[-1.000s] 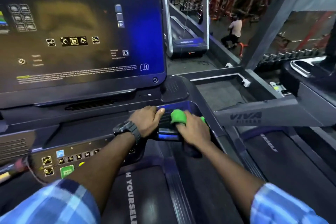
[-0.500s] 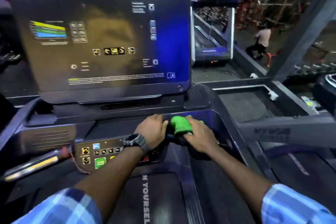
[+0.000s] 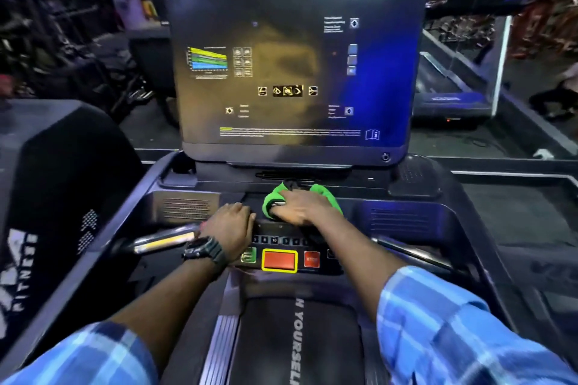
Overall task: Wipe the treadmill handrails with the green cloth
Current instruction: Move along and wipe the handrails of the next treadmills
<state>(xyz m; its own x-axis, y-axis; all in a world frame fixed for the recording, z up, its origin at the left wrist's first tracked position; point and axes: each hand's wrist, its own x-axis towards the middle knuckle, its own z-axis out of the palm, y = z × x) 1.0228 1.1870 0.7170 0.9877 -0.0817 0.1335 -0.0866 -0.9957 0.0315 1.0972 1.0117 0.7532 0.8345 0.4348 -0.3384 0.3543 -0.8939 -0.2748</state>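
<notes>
My right hand (image 3: 301,208) presses a green cloth (image 3: 325,194) onto the treadmill console's middle ledge, just below the big screen (image 3: 297,72). The cloth bulges out on both sides of the fingers. My left hand (image 3: 230,228), with a black watch on the wrist, rests palm down on the console edge beside the cloth, holding nothing. A silver and yellow left handrail grip (image 3: 162,241) sticks out left of that hand. A dark right handrail (image 3: 413,255) runs diagonally to the right of my right forearm.
A button panel with an orange key (image 3: 279,260), a red key and a green key sits under my wrists. The belt (image 3: 300,341) with white lettering lies below. Another treadmill's dark housing (image 3: 47,197) stands left, one more at the far right (image 3: 450,94).
The view swung left so the console is centred. Both hands and the cloth slid left from the console's right corner to its middle ledge.
</notes>
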